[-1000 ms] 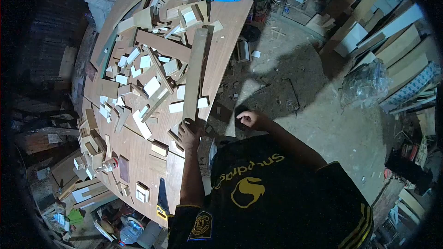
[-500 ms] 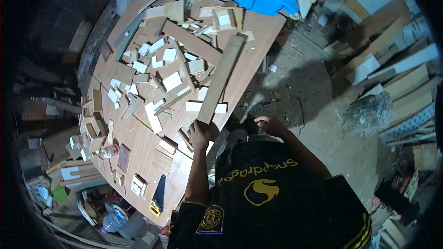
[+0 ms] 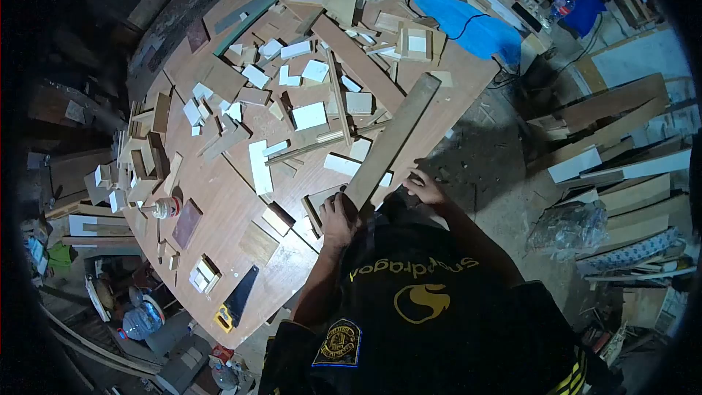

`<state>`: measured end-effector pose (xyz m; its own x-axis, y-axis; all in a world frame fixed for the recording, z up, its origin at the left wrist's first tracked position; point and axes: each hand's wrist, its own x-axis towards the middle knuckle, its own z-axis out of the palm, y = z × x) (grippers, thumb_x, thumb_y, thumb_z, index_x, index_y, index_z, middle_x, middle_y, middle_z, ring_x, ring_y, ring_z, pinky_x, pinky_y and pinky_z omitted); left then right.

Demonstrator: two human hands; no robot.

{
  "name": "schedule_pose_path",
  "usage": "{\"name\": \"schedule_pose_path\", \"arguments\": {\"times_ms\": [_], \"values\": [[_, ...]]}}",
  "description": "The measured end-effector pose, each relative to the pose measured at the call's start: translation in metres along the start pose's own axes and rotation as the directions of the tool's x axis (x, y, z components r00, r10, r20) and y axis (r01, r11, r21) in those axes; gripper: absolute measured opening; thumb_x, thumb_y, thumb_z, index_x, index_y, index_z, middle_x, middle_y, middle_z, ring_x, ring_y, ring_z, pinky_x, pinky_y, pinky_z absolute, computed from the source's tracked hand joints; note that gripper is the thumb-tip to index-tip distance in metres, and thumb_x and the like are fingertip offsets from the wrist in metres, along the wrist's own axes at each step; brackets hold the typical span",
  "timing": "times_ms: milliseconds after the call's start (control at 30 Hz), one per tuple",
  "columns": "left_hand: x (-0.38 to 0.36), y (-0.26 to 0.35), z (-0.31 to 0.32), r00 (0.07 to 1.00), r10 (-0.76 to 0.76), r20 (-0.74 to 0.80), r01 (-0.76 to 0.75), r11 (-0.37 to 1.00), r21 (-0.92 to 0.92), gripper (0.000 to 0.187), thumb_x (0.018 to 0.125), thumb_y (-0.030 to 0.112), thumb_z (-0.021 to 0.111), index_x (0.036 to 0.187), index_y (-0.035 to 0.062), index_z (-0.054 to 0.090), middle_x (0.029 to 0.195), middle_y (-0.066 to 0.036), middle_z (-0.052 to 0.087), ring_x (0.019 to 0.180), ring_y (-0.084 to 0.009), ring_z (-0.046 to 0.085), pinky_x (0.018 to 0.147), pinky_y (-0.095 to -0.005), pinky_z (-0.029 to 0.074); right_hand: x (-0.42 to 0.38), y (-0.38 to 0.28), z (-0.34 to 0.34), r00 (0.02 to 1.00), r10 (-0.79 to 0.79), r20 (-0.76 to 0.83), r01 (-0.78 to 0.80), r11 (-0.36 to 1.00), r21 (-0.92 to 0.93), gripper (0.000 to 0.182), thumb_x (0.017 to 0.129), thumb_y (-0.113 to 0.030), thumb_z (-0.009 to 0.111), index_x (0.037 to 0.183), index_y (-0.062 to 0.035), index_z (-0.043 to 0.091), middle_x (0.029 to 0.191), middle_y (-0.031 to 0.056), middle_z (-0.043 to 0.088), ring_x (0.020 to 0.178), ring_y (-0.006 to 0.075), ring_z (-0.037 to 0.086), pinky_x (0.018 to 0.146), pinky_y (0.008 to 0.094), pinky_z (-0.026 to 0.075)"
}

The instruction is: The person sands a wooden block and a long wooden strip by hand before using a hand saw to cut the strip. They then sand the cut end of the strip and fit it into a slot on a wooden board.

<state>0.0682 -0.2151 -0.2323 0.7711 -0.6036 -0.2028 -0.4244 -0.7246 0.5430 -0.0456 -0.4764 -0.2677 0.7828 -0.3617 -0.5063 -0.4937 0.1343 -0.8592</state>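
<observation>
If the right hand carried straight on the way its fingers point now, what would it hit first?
The right hand would probably meet the near side of the long board, or the white strip crossing beneath it; its height is unclear, so it might pass above both.

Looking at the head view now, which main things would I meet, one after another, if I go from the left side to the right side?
Green cloth-like item, small bottle, handsaw, left hand, right hand, clear crumpled plastic.
</observation>
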Motion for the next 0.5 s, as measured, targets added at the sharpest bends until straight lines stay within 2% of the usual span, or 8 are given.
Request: {"name": "schedule_pose_path", "arguments": {"times_ms": [33, 67, 100, 167, 233, 333, 433, 500], "values": [[-0.002, 0.002, -0.005, 1.0, -0.007, 0.003, 0.007, 1.0, -0.003, 0.087, 0.066, 0.025, 0.076, 0.137, -0.0017, 0.035, 0.124, -0.024, 0.042, 0.109, -0.0424, 0.042, 0.095, -0.0501, 0.037, 0.005, -0.017, 0.011, 0.992, 0.12, -0.039, -0.115, 0.987, 0.11, 0.052, 0.092, -0.034, 0.062, 0.132, -0.0048, 0.047, 0.105, 0.0038, 0.062, 0.085, 0.0125, 0.057, 0.071, 0.0276, 0.05], [-0.003, 0.004, -0.01, 1.0, 0.001, 0.029, -0.001, 1.0, 0.0, 0.086, 0.066, 0.023, 0.076, 0.137, -0.0021, 0.035, 0.124, -0.024, 0.042, 0.109, -0.0422, 0.042, 0.096, -0.05, 0.037, 0.005, -0.035, 0.011, 0.949, 0.314, 0.01, -0.314, 0.949, 0.012, 0.059, 0.089, -0.04, 0.063, 0.136, -0.0095, 0.043, 0.111, 0.0031, 0.062, 0.091, 0.011, 0.055, 0.067, 0.0266, 0.049], [-0.002, 0.004, -0.013, 0.999, 0.011, 0.051, -0.012, 1.0, 0.003, 0.085, 0.067, 0.022, 0.076, 0.137, -0.0025, 0.035, 0.124, -0.024, 0.042, 0.109, -0.0419, 0.042, 0.096, -0.0498, 0.038, 0.01, -0.038, 0.014, 0.949, 0.314, 0.014, -0.314, 0.949, 0.009, 0.059, 0.089, -0.04, 0.063, 0.136, -0.0095, 0.043, 0.111, 0.0031, 0.062, 0.091, 0.011, 0.055, 0.067, 0.0266, 0.049], [0.0, -0.003, -0.009, 0.998, 0.053, 0.042, -0.052, 0.998, -0.018, 0.086, 0.068, 0.026, 0.074, 0.138, -0.0018, 0.033, 0.123, -0.026, 0.042, 0.109, -0.0433, 0.041, 0.096, -0.0516, 0.036, 0.018, -0.046, 0.02, 0.909, 0.35, 0.224, -0.367, 0.93, 0.035, 0.058, 0.088, -0.047, 0.063, 0.133, -0.0136, 0.046, 0.113, 0.0013, 0.062, 0.095, 0.0113, 0.054, 0.063, 0.0252, 0.047], [0.002, 0.0, -0.013, 0.995, 0.096, 0.034, -0.094, 0.995, -0.04, 0.088, 0.069, 0.03, 0.073, 0.14, -0.0011, 0.032, 0.121, -0.027, 0.042, 0.109, -0.0446, 0.04, 0.097, -0.0535, 0.035, 0.02, -0.041, 0.026, 0.923, 0.344, 0.174, -0.36, 0.931, 0.066, 0.054, 0.088, -0.051, 0.061, 0.128, -0.0153, 0.05, 0.114, 0.0, 0.063, 0.092, 0.0117, 0.054, 0.061, 0.0248, 0.047], [0.009, 0.009, -0.014, 0.993, 0.075, 0.086, -0.07, 0.995, -0.069, 0.084, 0.069, 0.024, 0.072, 0.139, -0.0007, 0.033, 0.121, -0.026, 0.042, 0.11, -0.0442, 0.04, 0.098, -0.0522, 0.035, 0.026, -0.03, 0.016, 0.913, 0.382, 0.142, -0.396, 0.914, 0.088, 0.044, 0.089, -0.045, 0.063, 0.119, -0.015, 0.054, 0.104, -0.0019, 0.063, 0.088, 0.0091, 0.053, 0.06, 0.0248, 0.045], [0.017, 0.019, -0.003, 0.991, 0.108, 0.079, -0.097, 0.987, -0.131, 0.081, 0.071, 0.019, 0.071, 0.139, -0.0011, 0.033, 0.122, -0.025, 0.042, 0.111, -0.0434, 0.04, 0.098, -0.0506, 0.036, 0.029, -0.026, 0.007, 0.906, 0.407, 0.12, -0.424, 0.868, 0.258, 0.032, 0.09, -0.038, 0.065, 0.11, -0.0155, 0.055, 0.09, -0.0038, 0.058, 0.082, 0.0069, 0.053, 0.059, 0.0228, 0.043], [0.028, 0.027, 0.003, 0.983, 0.179, 0.044, -0.173, 0.977, -0.123, 0.08, 0.071, 0.018, 0.071, 0.14, -0.0005, 0.033, 0.124, -0.025, 0.042, 0.111, -0.0434, 0.04, 0.098, -0.0497, 0.036, 0.032, -0.035, 0.003, 0.905, 0.417, -0.085, -0.363, 0.86, 0.359, 0.026, 0.09, -0.031, 0.066, 0.107, -0.0169, 0.053, 0.081, -0.0051, 0.052, 0.074, 0.005, 0.051, 0.055, 0.0209, 0.041]]}}
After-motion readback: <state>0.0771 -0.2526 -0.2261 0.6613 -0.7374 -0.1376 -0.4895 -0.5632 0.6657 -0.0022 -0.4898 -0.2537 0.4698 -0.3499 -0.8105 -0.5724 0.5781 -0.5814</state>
